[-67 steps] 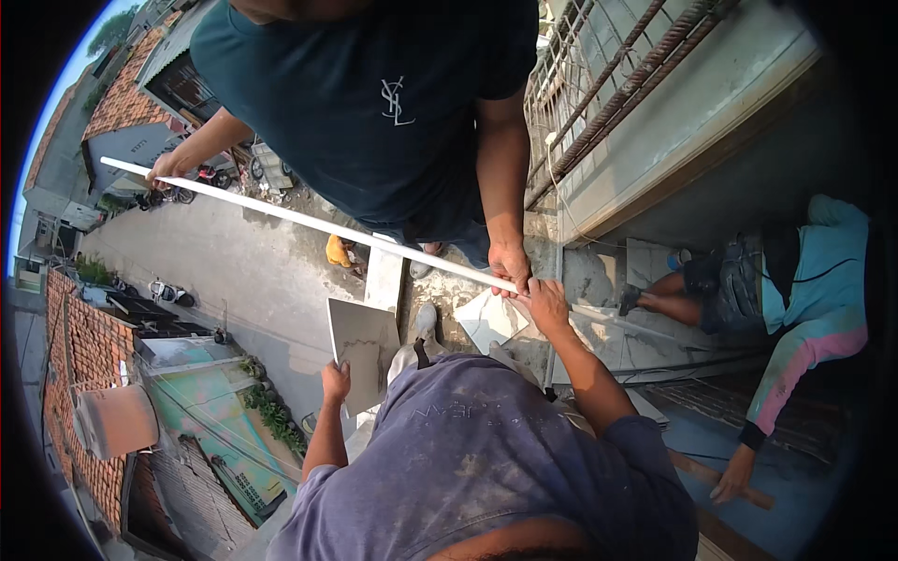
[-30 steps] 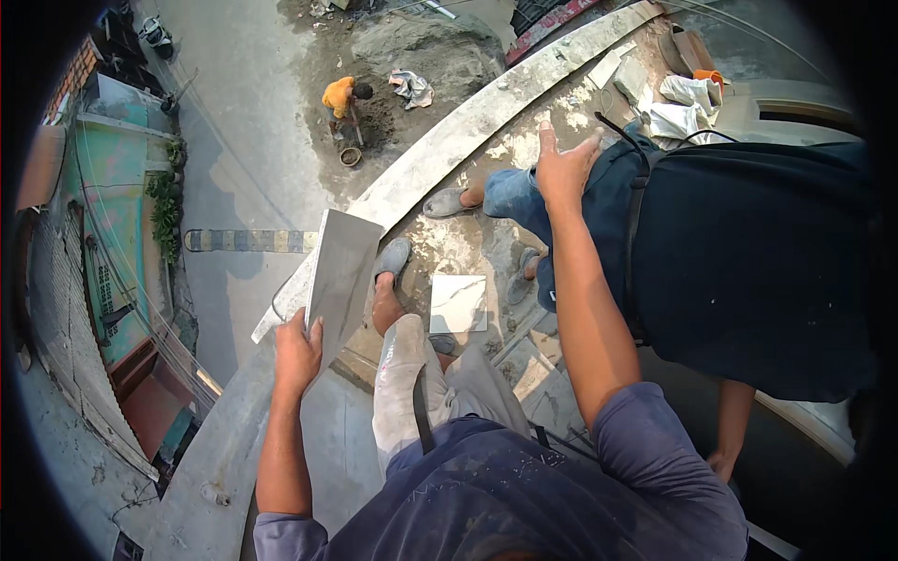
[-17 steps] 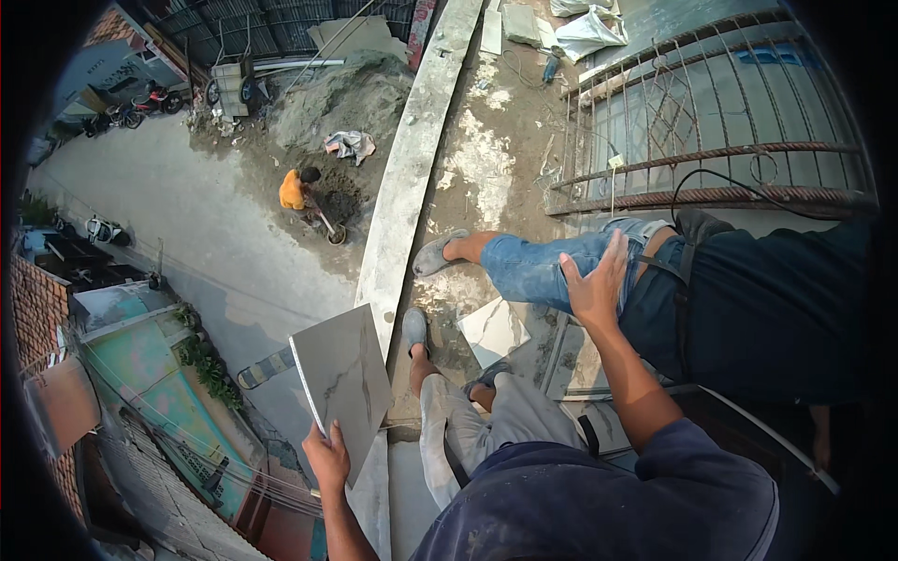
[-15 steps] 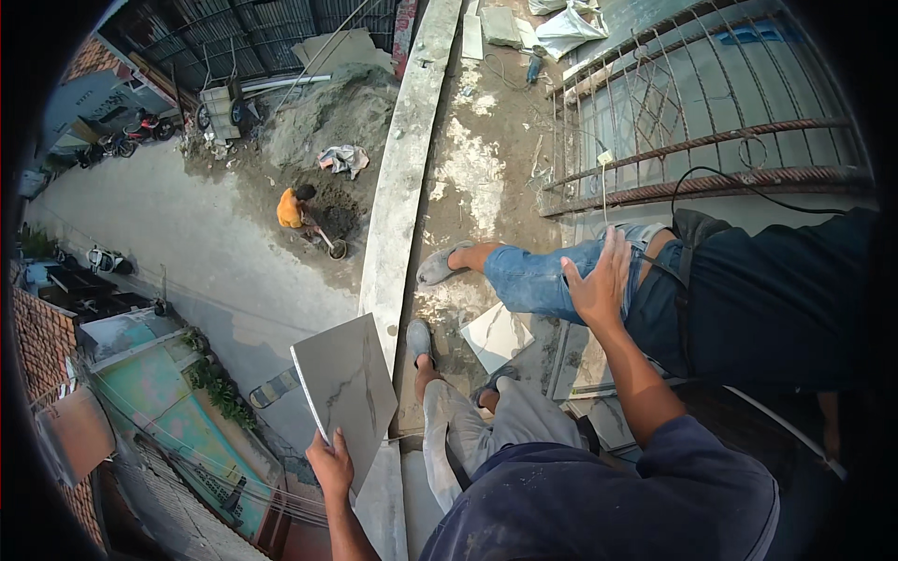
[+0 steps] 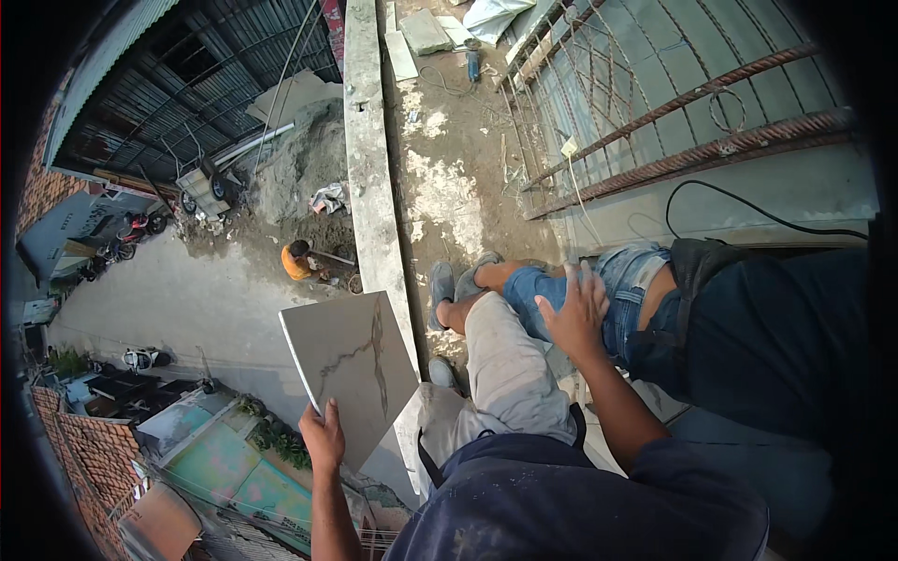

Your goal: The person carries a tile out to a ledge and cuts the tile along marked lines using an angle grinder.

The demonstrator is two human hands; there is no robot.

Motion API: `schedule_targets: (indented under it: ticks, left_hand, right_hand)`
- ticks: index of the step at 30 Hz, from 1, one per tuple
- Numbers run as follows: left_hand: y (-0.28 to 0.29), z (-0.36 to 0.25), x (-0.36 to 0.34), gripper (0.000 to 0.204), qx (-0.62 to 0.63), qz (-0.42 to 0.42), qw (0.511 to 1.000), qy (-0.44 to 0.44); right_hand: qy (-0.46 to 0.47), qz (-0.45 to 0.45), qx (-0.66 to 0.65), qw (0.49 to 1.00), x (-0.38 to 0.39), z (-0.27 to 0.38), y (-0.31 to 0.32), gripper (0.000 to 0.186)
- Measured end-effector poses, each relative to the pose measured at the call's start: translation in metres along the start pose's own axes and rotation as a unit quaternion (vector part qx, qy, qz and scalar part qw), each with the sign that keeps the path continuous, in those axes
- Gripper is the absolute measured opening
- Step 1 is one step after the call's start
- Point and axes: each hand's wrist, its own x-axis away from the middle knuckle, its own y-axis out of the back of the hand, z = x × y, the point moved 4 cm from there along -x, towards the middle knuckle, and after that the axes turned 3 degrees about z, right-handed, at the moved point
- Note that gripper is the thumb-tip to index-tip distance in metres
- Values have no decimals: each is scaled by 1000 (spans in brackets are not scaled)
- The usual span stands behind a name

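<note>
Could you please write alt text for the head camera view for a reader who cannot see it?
The person's left hand grips a grey veined tile by its lower edge, out past a concrete ledge high above a street. Their right hand rests on a co-worker's jeans.

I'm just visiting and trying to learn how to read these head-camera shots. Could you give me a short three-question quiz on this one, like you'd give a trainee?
1. True or false: the left hand grips the grey marbled tile by its lower edge.
2. What does the right hand rest on?
A. the rebar grid
B. the co-worker's leg in blue jeans
C. the concrete ledge
3. Fill in: far below on the ground, a person in an ______ shirt stands near the sand pile.

Key: 1 true; 2 B; 3 orange.
</note>
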Motion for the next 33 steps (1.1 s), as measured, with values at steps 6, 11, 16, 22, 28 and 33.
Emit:
schedule_targets:
  ticks: [6,11,16,22,28,33]
  left_hand:
    - [-51,-102,-147,27,92,32,992,75]
    - [-102,-196,-286,25,158,78,980,94]
    - [-114,-318,-423,26,106,172,978,57]
    - [-106,-396,-578,26,213,197,954,79]
    - [-172,-405,-753,29,384,206,891,124]
    - [-305,-336,-923,40,381,259,875,149]
  right_hand:
    - [-75,112,-275,952,-151,29,-129,73]
    - [-170,226,-336,898,-312,43,-210,73]
    - [-178,374,-529,741,-450,52,-183,78]
    - [-218,431,-589,648,-593,91,-120,83]
    - [-181,218,-565,775,-779,83,-113,60]
    - [-214,105,-297,925,-930,77,-169,53]
